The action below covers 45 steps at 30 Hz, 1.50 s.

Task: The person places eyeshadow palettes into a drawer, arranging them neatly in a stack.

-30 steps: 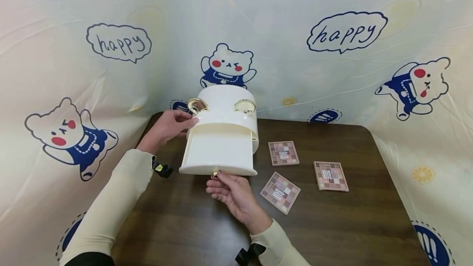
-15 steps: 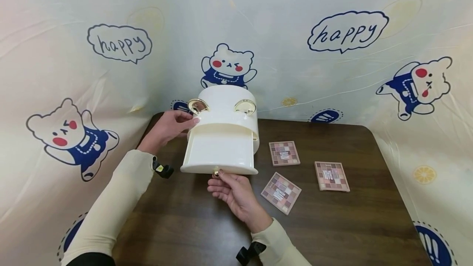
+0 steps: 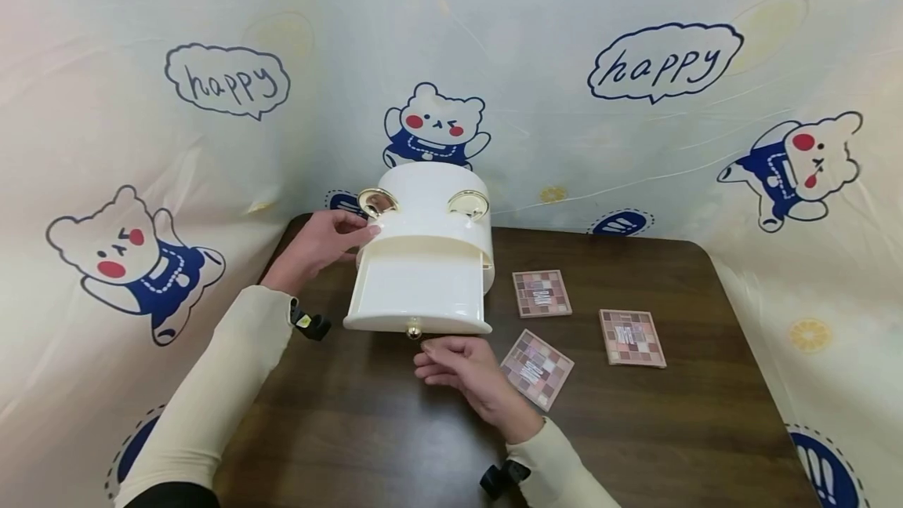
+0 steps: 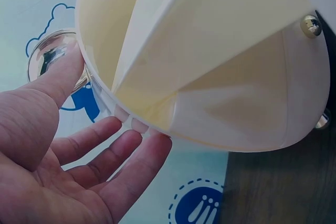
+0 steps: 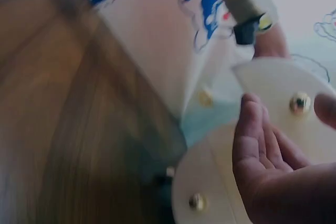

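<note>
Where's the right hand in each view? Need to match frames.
Head: right hand just right of centre, below the open drawer.
Left wrist: not in it.
Right wrist: right hand at lower right.
Shared landmark: white box, central in head, upper right in left wrist, right side in right wrist.

Gloss and grain

The cabinet [image 3: 432, 183] and drawer [image 3: 381, 322] are showing smooth, glossy plastic; the knob [image 3: 414, 332] is gleaming like polished metal. The tabletop [image 3: 691, 422] is showing faintly shiny wood grain; the backdrop [image 3: 494, 6] is looking like creased cloth, the left sleeve [image 3: 204, 390] like matt fabric.
</note>
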### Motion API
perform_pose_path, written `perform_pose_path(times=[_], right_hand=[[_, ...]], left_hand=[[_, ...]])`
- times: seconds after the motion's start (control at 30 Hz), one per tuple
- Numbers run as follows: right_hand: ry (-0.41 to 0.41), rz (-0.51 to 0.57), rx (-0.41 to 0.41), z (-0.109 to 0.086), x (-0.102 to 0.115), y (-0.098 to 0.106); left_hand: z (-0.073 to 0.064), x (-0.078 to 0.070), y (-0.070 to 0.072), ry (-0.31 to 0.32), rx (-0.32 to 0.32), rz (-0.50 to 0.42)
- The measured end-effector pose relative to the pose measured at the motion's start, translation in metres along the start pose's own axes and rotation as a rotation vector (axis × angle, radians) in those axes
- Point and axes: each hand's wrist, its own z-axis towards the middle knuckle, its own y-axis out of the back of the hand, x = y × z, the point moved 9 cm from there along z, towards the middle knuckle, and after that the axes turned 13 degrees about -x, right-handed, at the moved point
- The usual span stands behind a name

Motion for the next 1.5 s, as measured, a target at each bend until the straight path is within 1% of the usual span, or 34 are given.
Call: perform_pose_path(times=[0.13,0.27,0.37,0.43,0.5,0.63,0.73,0.93,1.07,1.13,1.23,1.33,1.5], right_hand=[[0.088,-0.136,-0.001,-0.002,0.006,0.018],[0.210,-0.325,-0.011,-0.004,0.012,0.038],[0.263,-0.430,-0.002,-0.007,0.013,0.052],[0.280,-0.475,-0.002,-0.010,0.013,0.061],[0.298,-0.520,-0.029,-0.012,0.014,0.072],[0.360,-0.637,-0.127,-0.018,0.019,0.094],[0.389,-0.722,-0.203,-0.021,0.021,0.109],[0.406,-0.927,-0.341,-0.024,0.022,0.136],[0.453,-1.056,-0.407,-0.027,0.022,0.150],[0.485,-1.124,-0.431,-0.029,0.022,0.156],[0.507,-1.195,-0.444,-0.031,0.019,0.164],[0.495,-1.245,-0.452,-0.032,0.014,0.172],[0.478,-1.278,-0.463,-0.032,0.006,0.185]], left_hand=[[0.001,0.000,0.003,0.001,-0.008,0.014],[0.002,0.000,0.005,-0.002,-0.014,0.035],[0.002,0.001,0.004,0.001,-0.011,0.033],[0.002,0.002,0.003,0.000,-0.010,0.039],[0.002,0.002,0.002,-0.002,-0.009,0.038],[0.002,0.002,0.002,-0.002,-0.013,0.050],[0.002,0.003,0.002,0.004,-0.018,0.058],[0.002,0.003,0.003,0.009,-0.028,0.050],[0.002,0.004,0.003,0.011,-0.030,0.048],[0.003,0.004,0.002,0.014,-0.030,0.050],[0.003,0.004,0.001,0.018,-0.029,0.046],[0.003,0.005,0.001,0.024,-0.033,0.049],[0.003,0.004,0.002,0.022,-0.039,0.060]])
